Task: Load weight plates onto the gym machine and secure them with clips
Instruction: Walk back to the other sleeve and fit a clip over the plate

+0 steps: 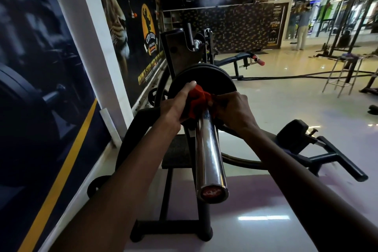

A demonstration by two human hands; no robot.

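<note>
Red clip (199,98) on the chrome sleeve (210,155), pressed up against the black weight plate (204,80) just past frame centre, toward 12 o'clock. Left hand (176,104) wrapped on the clip from 9 o'clock, grip closed around its red body, thumb lying over the top edge against the plate face. Right hand (233,110) at 3 o'clock of the clip, fingers curled and pinching its right side; exact finger placement hidden behind the knuckles. A second plate edge visible behind the first, stacked flush. Sleeve running from the plates toward 6 o'clock, ending in a red end cap (212,192). Black machine frame (169,200) beneath, standing on the glossy floor (286,98). Padded handle (294,135) off at 4 o'clock, well apart from both hands. Dark wall poster (41,67) filling the 9 o'clock side.
</note>
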